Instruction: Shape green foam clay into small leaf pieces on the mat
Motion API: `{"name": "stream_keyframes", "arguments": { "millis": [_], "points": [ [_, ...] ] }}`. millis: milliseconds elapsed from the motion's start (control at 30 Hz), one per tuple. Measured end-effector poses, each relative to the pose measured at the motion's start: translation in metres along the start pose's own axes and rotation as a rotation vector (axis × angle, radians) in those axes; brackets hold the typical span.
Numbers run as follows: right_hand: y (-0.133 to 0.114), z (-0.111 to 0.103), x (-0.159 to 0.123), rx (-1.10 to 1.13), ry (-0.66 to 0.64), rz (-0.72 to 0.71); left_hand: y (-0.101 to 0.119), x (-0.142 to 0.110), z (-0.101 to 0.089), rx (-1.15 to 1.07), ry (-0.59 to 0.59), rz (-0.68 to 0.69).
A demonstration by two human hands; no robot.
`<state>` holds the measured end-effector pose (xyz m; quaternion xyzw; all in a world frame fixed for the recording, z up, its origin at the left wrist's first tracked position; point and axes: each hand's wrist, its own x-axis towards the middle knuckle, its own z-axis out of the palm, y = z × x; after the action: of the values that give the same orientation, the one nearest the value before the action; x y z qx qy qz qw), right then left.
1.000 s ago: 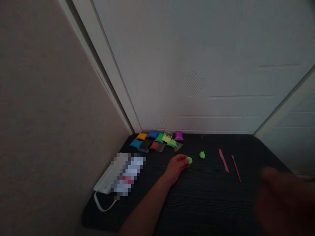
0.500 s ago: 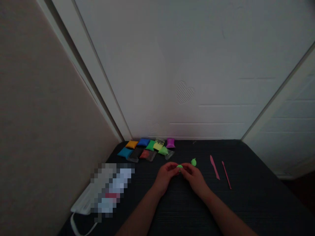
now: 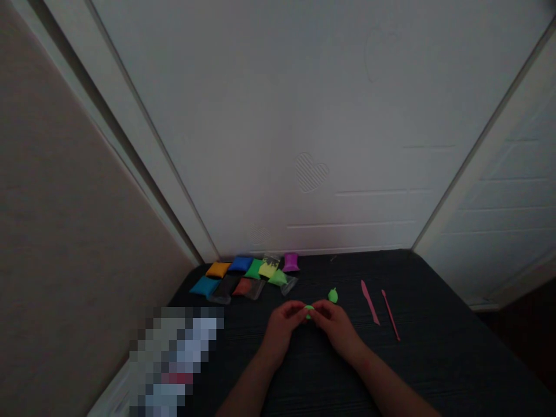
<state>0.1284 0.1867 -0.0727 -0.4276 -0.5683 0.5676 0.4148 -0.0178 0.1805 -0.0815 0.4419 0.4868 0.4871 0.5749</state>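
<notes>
Between the fingertips of both hands is a small piece of bright green modelling clay [image 3: 308,311]. My left hand [image 3: 282,324] pinches it from the left, thumb and fingers closed. From the right, my right hand [image 3: 334,324] grips the same piece, its thumb pressed near the other thumb. The fingers hide much of the clay's shape. Just beyond my right hand a second green clay lump [image 3: 333,295] with a small pointed tip lies on the dark table [image 3: 321,376], apart from the fingers.
To the right lie a pink plastic knife [image 3: 370,302] and a thin pink modelling stick [image 3: 391,315]. Several coloured clay packets, among them a purple packet [image 3: 291,262] and a blue packet [image 3: 241,264], lie at the back left. A blurred-out item [image 3: 174,359] is at the left edge. A white panel [image 3: 269,116] rises behind.
The whole view has shifted, so the table and hands appear lower and slightly further left. Both hands still pinch the green clay, and its visible part looks a little smaller.
</notes>
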Motion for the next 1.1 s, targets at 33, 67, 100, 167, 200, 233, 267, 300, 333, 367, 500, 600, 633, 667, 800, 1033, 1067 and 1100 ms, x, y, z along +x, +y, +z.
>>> {"name": "stream_keyframes", "arguments": {
  "millis": [33, 67, 100, 167, 200, 233, 267, 300, 333, 367, 500, 600, 633, 667, 800, 1033, 1067, 1100],
  "points": [
    [0.0000, -0.0002, 0.0001, 0.004, 0.003, 0.005, 0.0013, -0.0006, 0.0004, 0.009, -0.003, 0.002],
    [0.0002, -0.0005, 0.0002, 0.008, 0.004, 0.012, 0.0024, -0.0011, 0.0008, 0.014, -0.007, 0.004],
    [0.0008, -0.0012, 0.0004, 0.010, 0.004, 0.018, 0.0033, -0.0015, 0.0013, 0.007, -0.009, 0.004],
    [0.0025, -0.0030, 0.0011, 0.020, 0.002, 0.031, 0.0041, -0.0018, 0.0022, -0.043, -0.011, 0.008],
    [0.0036, -0.0040, 0.0015, 0.030, 0.005, 0.038, 0.0040, -0.0017, 0.0026, -0.077, -0.013, 0.011],
    [0.0047, -0.0049, 0.0020, 0.041, 0.009, 0.044, 0.0038, -0.0016, 0.0030, -0.108, -0.014, 0.015],
    [0.0056, -0.0056, 0.0024, 0.052, 0.013, 0.051, 0.0035, -0.0014, 0.0033, -0.129, -0.017, 0.017],
    [0.0063, -0.0060, 0.0027, 0.063, 0.015, 0.057, 0.0033, -0.0012, 0.0035, -0.137, -0.020, 0.017],
    [0.0067, -0.0061, 0.0030, 0.073, 0.014, 0.063, 0.0033, -0.0011, 0.0037, -0.137, -0.022, 0.017],
    [0.0068, -0.0059, 0.0032, 0.082, 0.012, 0.066, 0.0034, -0.0010, 0.0037, -0.135, -0.024, 0.015],
    [0.0054, -0.0034, 0.0034, 0.104, 0.005, 0.059, 0.0039, -0.0002, 0.0035, -0.128, -0.028, -0.024],
    [0.0052, -0.0026, 0.0035, 0.102, 0.000, 0.055, 0.0022, 0.0006, 0.0037, -0.133, -0.002, -0.038],
    [0.0056, -0.0026, 0.0035, 0.099, -0.001, 0.057, 0.0012, 0.0007, 0.0038, -0.136, 0.010, -0.033],
    [0.0062, -0.0027, 0.0036, 0.095, -0.001, 0.059, 0.0003, 0.0007, 0.0038, -0.136, 0.021, -0.027],
    [0.0090, -0.0024, 0.0039, 0.064, 0.003, 0.058, -0.0018, -0.0005, 0.0040, -0.146, 0.030, -0.007],
    [0.0080, -0.0024, 0.0021, 0.004, 0.018, 0.039, -0.0002, -0.0012, 0.0047, -0.152, 0.029, -0.002],
    [0.0077, -0.0025, 0.0017, -0.003, 0.020, 0.039, -0.0004, -0.0010, 0.0046, -0.151, 0.032, 0.003],
    [0.0074, -0.0026, 0.0014, -0.008, 0.020, 0.039, -0.0008, -0.0009, 0.0043, -0.149, 0.030, 0.008]
  ]
}}
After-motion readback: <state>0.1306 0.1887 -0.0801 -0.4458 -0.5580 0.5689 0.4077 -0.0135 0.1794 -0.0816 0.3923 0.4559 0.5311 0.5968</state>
